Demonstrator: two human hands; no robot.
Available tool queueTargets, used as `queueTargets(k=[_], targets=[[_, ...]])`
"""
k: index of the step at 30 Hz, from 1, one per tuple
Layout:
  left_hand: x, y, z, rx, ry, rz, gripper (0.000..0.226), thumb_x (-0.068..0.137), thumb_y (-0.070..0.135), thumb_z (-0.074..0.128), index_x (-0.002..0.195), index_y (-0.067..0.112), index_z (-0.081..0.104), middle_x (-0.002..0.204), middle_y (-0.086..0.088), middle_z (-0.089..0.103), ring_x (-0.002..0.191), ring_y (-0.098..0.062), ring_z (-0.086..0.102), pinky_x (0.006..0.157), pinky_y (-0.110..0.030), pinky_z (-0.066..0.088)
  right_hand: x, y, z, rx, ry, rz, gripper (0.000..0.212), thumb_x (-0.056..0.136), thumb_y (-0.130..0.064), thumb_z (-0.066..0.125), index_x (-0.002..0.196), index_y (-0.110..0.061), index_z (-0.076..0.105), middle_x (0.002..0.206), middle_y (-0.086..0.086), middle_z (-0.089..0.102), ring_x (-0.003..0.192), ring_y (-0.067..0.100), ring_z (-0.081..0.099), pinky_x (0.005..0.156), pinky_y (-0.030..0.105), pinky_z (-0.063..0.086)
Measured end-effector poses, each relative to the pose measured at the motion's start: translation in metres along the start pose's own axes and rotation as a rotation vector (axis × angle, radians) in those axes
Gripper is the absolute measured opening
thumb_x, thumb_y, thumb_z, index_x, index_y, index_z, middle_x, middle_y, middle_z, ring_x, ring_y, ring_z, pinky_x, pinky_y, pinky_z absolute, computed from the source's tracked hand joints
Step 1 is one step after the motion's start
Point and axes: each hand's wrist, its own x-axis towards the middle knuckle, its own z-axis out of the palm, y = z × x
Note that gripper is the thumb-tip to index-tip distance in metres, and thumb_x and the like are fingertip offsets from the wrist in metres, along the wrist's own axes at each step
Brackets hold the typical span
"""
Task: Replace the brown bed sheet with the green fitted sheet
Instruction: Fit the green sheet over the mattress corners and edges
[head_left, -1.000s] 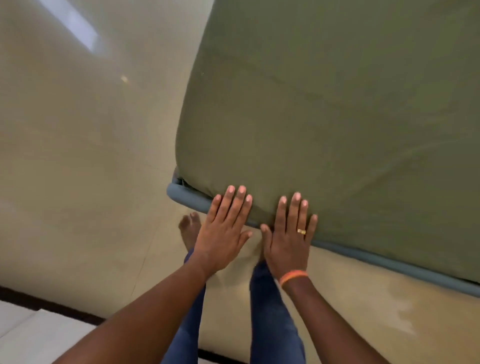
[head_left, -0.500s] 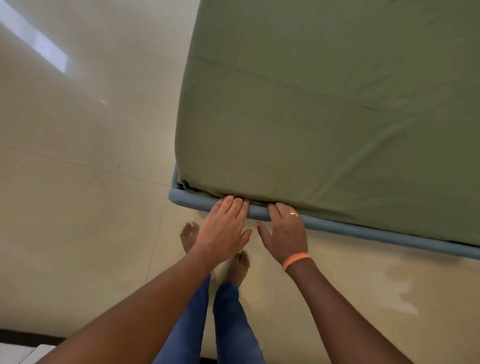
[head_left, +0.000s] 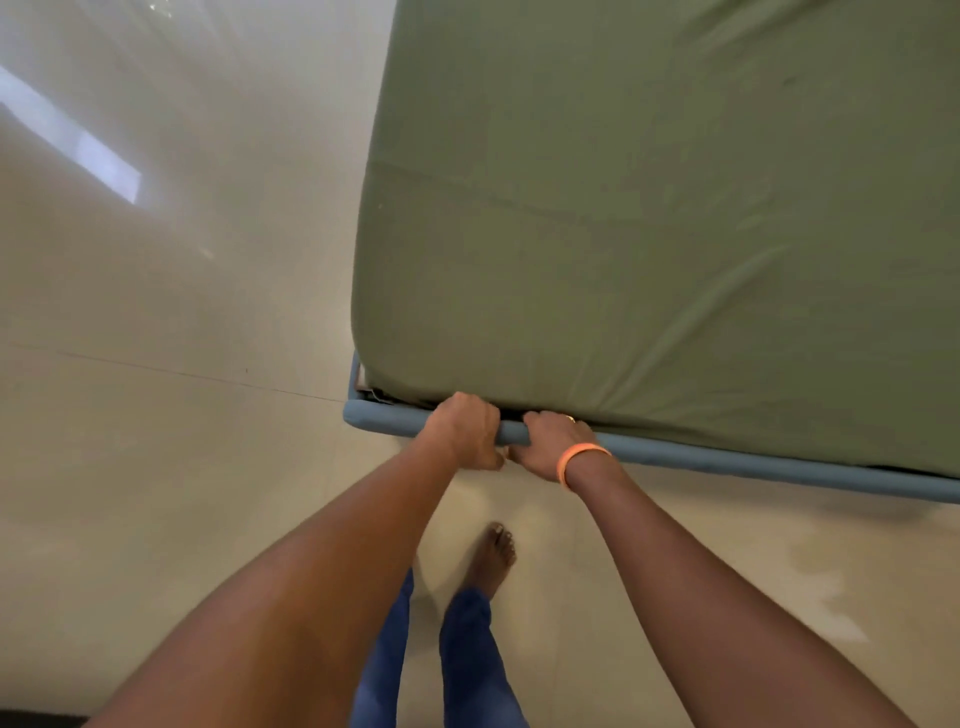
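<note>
The green sheet (head_left: 675, 234) covers the mattress on the bed, stretched over its top and down its near side, with a few shallow creases running across it and a faint fold line near the bed's near left corner. Along the near edge of the bed runs a blue padded frame rail (head_left: 727, 460), which rounds the near left corner; just inside that corner a small dark gap shows between rail and mattress. Both hands sit side by side on the near edge, close to the left corner. The left hand (head_left: 467, 428) has its fingers curled down into the gap between mattress and rail, the fingertips hidden, with the thumb below the rail, so it grips the rail or the sheet's hem there; which of the two cannot be told. The right hand (head_left: 553, 441), with a ring and an orange wristband (head_left: 576, 460), is curled the same way just beside it, thumbs nearly touching. Below, on the pale tiled floor (head_left: 182, 389), a bare foot (head_left: 493, 556) and blue trouser legs (head_left: 467, 660) show between the forearms.
</note>
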Motion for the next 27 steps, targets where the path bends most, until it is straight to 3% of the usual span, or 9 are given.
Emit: queueTargets(k=[4, 8, 11, 15, 18, 20, 22, 24, 27], targets=[[-0.041, -0.031, 0.045, -0.271, 0.436, 0.145, 0.046, 0.078, 0.008, 0.066, 0.123, 0.005, 0.06, 0.118, -0.011, 0.065, 0.109, -0.028, 0.059, 0.099, -0.038, 0.047, -0.021, -0.028, 0.024, -0.038, 0.329, 0.0, 0.038, 0.088, -0.036, 0.059, 0.113, -0.009, 0.061, 0.114, 0.015, 0.064, 0.108, 0.035, 0.059, 0.098, 0.042, 0.042], [-0.059, -0.056, 0.061, -0.105, 0.607, 0.036, 0.04, 0.08, 0.016, 0.065, 0.118, 0.008, 0.062, 0.11, -0.009, 0.065, 0.102, -0.026, 0.059, 0.094, -0.039, 0.051, -0.032, -0.072, 0.05, 0.126, 0.686, -0.189, 0.021, 0.08, -0.017, 0.065, 0.099, -0.009, 0.066, 0.096, 0.01, 0.065, 0.09, 0.029, 0.062, 0.084, 0.04, 0.053], [-0.06, -0.073, 0.066, -0.007, 0.521, 0.007, 0.056, 0.078, 0.029, 0.07, 0.128, 0.011, 0.057, 0.117, -0.007, 0.063, 0.108, -0.025, 0.058, 0.103, -0.042, 0.047, -0.021, -0.102, 0.048, 0.147, 0.587, -0.259, 0.04, 0.077, -0.014, 0.069, 0.115, -0.008, 0.063, 0.107, 0.008, 0.065, 0.1, 0.026, 0.06, 0.093, 0.038, 0.052], [-0.049, -0.081, 0.068, -0.102, 0.436, 0.022, 0.065, 0.068, 0.035, 0.071, 0.128, 0.014, 0.057, 0.119, -0.005, 0.064, 0.112, -0.025, 0.06, 0.109, -0.043, 0.042, -0.002, -0.118, 0.026, 0.106, 0.356, -0.15, 0.031, 0.077, -0.021, 0.066, 0.107, -0.016, 0.061, 0.107, 0.006, 0.064, 0.1, 0.028, 0.061, 0.09, 0.036, 0.046], [-0.029, -0.093, 0.038, -0.17, 0.145, -0.007, 0.051, 0.072, 0.05, 0.073, 0.113, 0.023, 0.063, 0.107, 0.004, 0.069, 0.098, -0.019, 0.064, 0.093, -0.03, 0.047, 0.012, -0.119, 0.004, 0.063, 0.109, -0.102, 0.031, 0.083, -0.025, 0.062, 0.112, -0.014, 0.062, 0.117, 0.011, 0.066, 0.107, 0.033, 0.062, 0.088, 0.037, 0.047], [-0.018, -0.103, 0.013, -0.291, -0.173, -0.026, 0.062, 0.064, 0.053, 0.084, 0.114, 0.022, 0.064, 0.108, 0.005, 0.069, 0.098, -0.018, 0.064, 0.088, -0.03, 0.052, 0.024, -0.12, -0.011, 0.099, -0.069, -0.068, 0.031, 0.086, -0.027, 0.061, 0.111, -0.011, 0.066, 0.116, 0.015, 0.067, 0.104, 0.035, 0.064, 0.08, 0.036, 0.049], [-0.013, -0.106, 0.002, -0.343, -0.311, -0.039, 0.07, 0.061, 0.053, 0.087, 0.119, 0.022, 0.062, 0.112, 0.004, 0.068, 0.102, -0.019, 0.064, 0.091, -0.031, 0.052, 0.033, -0.121, -0.019, 0.117, -0.185, -0.077, 0.031, 0.089, -0.027, 0.059, 0.113, -0.007, 0.066, 0.116, 0.018, 0.066, 0.104, 0.036, 0.064, 0.077, 0.033, 0.048], [-0.021, -0.104, 0.006, -0.291, -0.215, -0.068, 0.066, 0.064, 0.055, 0.084, 0.118, 0.024, 0.063, 0.11, 0.004, 0.069, 0.101, -0.019, 0.065, 0.089, -0.032, 0.053, 0.028, -0.122, -0.02, 0.087, -0.182, -0.093, 0.034, 0.089, -0.027, 0.058, 0.116, -0.007, 0.064, 0.121, 0.018, 0.065, 0.107, 0.036, 0.063, 0.083, 0.036, 0.049], [-0.04, -0.088, 0.034, -0.199, 0.176, -0.121, 0.043, 0.072, 0.039, 0.075, 0.109, 0.022, 0.064, 0.106, -0.001, 0.07, 0.099, -0.026, 0.064, 0.09, -0.035, 0.046, 0.007, -0.117, -0.003, 0.038, 0.014, -0.125, 0.037, 0.092, -0.032, 0.055, 0.122, -0.012, 0.058, 0.128, 0.014, 0.061, 0.117, 0.034, 0.057, 0.096, 0.041, 0.042]])
